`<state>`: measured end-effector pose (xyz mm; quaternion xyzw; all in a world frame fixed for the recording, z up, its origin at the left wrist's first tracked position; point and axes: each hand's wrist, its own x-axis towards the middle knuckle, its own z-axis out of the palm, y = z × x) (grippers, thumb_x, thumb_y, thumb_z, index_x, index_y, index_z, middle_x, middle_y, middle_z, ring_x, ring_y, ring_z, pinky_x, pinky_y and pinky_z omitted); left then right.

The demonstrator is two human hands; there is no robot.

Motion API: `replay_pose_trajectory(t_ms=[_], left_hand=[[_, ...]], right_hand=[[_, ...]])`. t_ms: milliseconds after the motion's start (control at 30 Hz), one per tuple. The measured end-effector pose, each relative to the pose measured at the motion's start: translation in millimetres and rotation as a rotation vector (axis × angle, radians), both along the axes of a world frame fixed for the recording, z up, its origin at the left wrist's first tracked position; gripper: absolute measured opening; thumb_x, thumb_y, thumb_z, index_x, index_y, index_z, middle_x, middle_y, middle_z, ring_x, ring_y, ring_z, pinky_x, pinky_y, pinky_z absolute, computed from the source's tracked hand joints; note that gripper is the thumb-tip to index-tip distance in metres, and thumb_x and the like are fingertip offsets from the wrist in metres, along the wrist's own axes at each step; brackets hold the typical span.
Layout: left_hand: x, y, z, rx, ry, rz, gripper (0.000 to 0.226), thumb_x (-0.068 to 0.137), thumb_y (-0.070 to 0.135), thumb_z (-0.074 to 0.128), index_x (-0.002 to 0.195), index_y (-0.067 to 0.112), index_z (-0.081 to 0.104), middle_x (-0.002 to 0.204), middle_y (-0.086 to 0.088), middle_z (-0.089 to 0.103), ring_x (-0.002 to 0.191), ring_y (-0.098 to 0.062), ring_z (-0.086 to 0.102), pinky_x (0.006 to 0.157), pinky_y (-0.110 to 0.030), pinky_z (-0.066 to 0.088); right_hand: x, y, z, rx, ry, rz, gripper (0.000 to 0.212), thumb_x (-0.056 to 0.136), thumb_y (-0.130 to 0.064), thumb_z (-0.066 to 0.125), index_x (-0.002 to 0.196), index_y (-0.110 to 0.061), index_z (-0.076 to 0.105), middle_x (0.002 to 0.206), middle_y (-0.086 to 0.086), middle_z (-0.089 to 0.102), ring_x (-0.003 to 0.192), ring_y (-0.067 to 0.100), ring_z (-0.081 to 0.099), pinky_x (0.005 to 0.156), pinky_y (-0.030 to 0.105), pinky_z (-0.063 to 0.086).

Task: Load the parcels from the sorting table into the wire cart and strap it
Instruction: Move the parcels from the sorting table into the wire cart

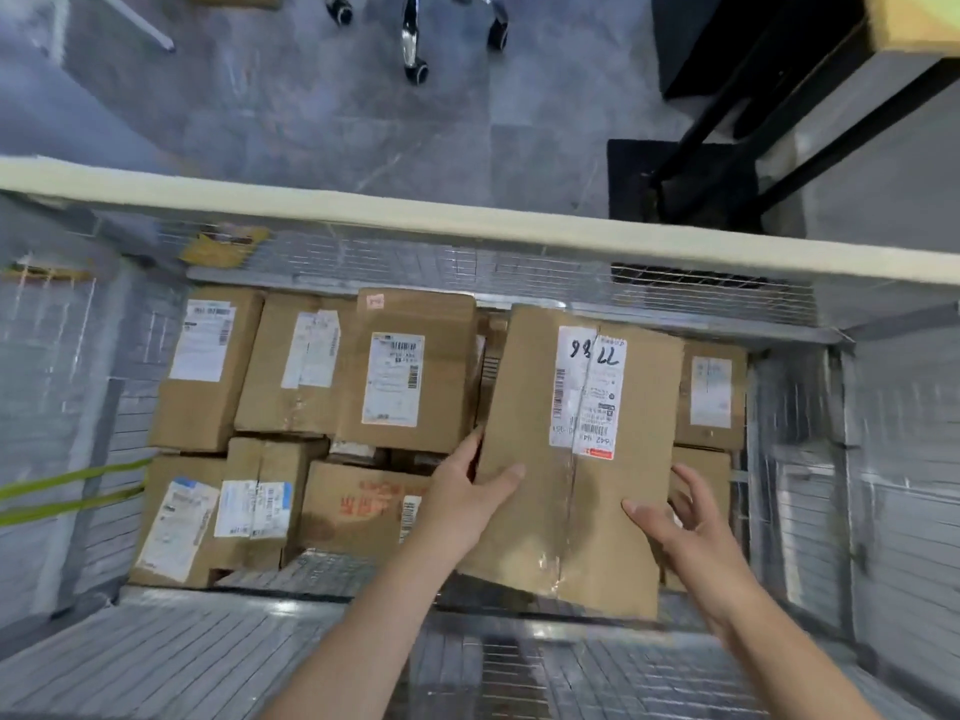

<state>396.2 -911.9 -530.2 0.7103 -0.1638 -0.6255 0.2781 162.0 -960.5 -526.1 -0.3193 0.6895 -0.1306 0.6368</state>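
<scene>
Left hand (470,491) grips the big box (576,485) by its left edge; right hand (696,527) spreads loosely at its right edge, hold unclear. Tilted over the right of the cart (800,459), it should go down level.

We log the large parcel (571,485): brown cardboard, matt, creased towards its near end. Its label (589,392) is white paper, smooth. The clear tape (557,558) along the middle seam is glossy and wrinkled. The other parcels (447,356) are the same dull cardboard with paper labels, some scuffed.

Wire cart (415,262): silvery metal mesh, with bright glints. Its top rail (467,220) is cream, matt and faintly grainy; we cannot tell the material.

Straps (72,478): green, flat, cloth-like webbing.

Floor (311,132): grey, smooth, low sheen.

Chair base (410,28): chromed metal, mirror-glossy.
</scene>
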Motion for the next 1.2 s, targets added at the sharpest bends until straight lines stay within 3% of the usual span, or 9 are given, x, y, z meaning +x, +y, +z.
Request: replay_pose_trajectory(t_ms=[67, 133, 267, 467, 567, 767, 867, 933, 1200], left_hand=[[3.1, -7.5, -21.2, 0.005, -0.047, -0.056, 0.069, 0.09, 0.037, 0.069, 0.149, 0.04, 0.035, 0.122, 0.019, 0.061, 0.102, 0.002, 0.06, 0.076, -0.013, 0.051], [4.1, -12.1, -40.2, 0.005, -0.094, -0.1, 0.074, 0.09, 0.038, 0.069, 0.152, 0.042, 0.028, 0.131, 0.017, 0.058, 0.11, -0.003, 0.058, 0.088, -0.021, 0.051], [-9.8, -23.4, -66.8, -0.005, -0.191, -0.042, 0.062, 0.094, 0.035, 0.065, 0.144, 0.044, 0.03, 0.111, 0.027, 0.057, 0.092, 0.011, 0.054, 0.07, -0.004, 0.043], [-22.2, -56.4, -100.8, -0.063, -0.253, 0.048, 0.062, 0.093, 0.023, 0.066, 0.148, 0.022, 0.037, 0.134, 0.007, 0.058, 0.117, -0.008, 0.057, 0.101, -0.024, 0.044], [-22.0, -57.0, -100.8, -0.075, -0.252, 0.066, 0.064, 0.093, 0.024, 0.066, 0.15, 0.024, 0.036, 0.134, 0.01, 0.058, 0.118, -0.006, 0.057, 0.103, -0.024, 0.045], [-23.1, -48.2, -87.5, -0.063, -0.165, 0.208, 0.064, 0.093, 0.019, 0.067, 0.147, 0.036, 0.037, 0.123, 0.024, 0.059, 0.108, 0.007, 0.058, 0.088, -0.017, 0.052], [-23.9, -52.2, -82.2, -0.062, -0.119, 0.246, 0.062, 0.092, 0.015, 0.068, 0.143, 0.039, 0.041, 0.128, 0.021, 0.059, 0.113, 0.001, 0.059, 0.097, -0.03, 0.051], [-26.0, -51.3, -81.2, -0.068, -0.084, 0.281, 0.061, 0.091, 0.013, 0.068, 0.139, 0.04, 0.043, 0.126, 0.024, 0.06, 0.112, 0.002, 0.059, 0.092, -0.026, 0.05], [-17.3, -55.4, -91.4, 0.026, 0.083, 0.406, 0.062, 0.084, 0.004, 0.074, 0.134, 0.033, 0.051, 0.126, 0.015, 0.065, 0.109, -0.008, 0.065, 0.088, -0.034, 0.055]], right_hand=[[0.0, -11.6, -21.8, -0.014, -0.004, 0.033, 0.055, 0.089, -0.01, 0.068, 0.128, -0.039, 0.042, 0.112, -0.019, 0.064, 0.084, -0.002, 0.068, 0.062, 0.024, 0.055], [1.9, -23.0, -43.6, -0.018, -0.019, 0.048, 0.054, 0.089, -0.008, 0.068, 0.126, -0.04, 0.043, 0.112, -0.018, 0.064, 0.087, 0.003, 0.068, 0.076, 0.035, 0.058], [8.9, -38.3, -87.8, -0.024, -0.064, 0.065, 0.068, 0.087, -0.013, 0.073, 0.14, -0.04, 0.04, 0.139, -0.005, 0.054, 0.116, 0.02, 0.062, 0.089, 0.038, 0.054], [15.5, -65.4, -120.3, -0.005, -0.115, -0.05, 0.07, 0.088, -0.007, 0.07, 0.144, -0.034, 0.037, 0.14, 0.0, 0.053, 0.112, 0.015, 0.059, 0.071, 0.027, 0.05], [10.7, -69.1, -122.1, -0.028, -0.116, -0.028, 0.07, 0.086, -0.008, 0.072, 0.143, -0.034, 0.039, 0.14, -0.001, 0.052, 0.115, 0.015, 0.057, 0.071, 0.026, 0.05], [6.8, -63.0, -114.2, -0.132, -0.147, 0.025, 0.07, 0.085, -0.003, 0.071, 0.141, -0.033, 0.041, 0.14, -0.005, 0.051, 0.095, -0.009, 0.064, 0.069, 0.02, 0.056], [-0.4, -63.6, -107.7, -0.176, -0.159, 0.011, 0.068, 0.084, -0.005, 0.072, 0.137, -0.038, 0.044, 0.138, -0.011, 0.054, 0.105, 0.007, 0.067, 0.088, 0.042, 0.057], [-5.7, -62.5, -104.5, -0.176, -0.194, -0.008, 0.067, 0.085, -0.004, 0.071, 0.136, -0.039, 0.045, 0.137, -0.013, 0.055, 0.111, 0.02, 0.066, 0.094, 0.05, 0.054], [-1.4, -63.5, -114.5, -0.112, -0.227, -0.064, 0.072, 0.082, -0.001, 0.071, 0.138, -0.039, 0.046, 0.134, -0.009, 0.059, 0.116, 0.019, 0.064, 0.099, 0.046, 0.052]])
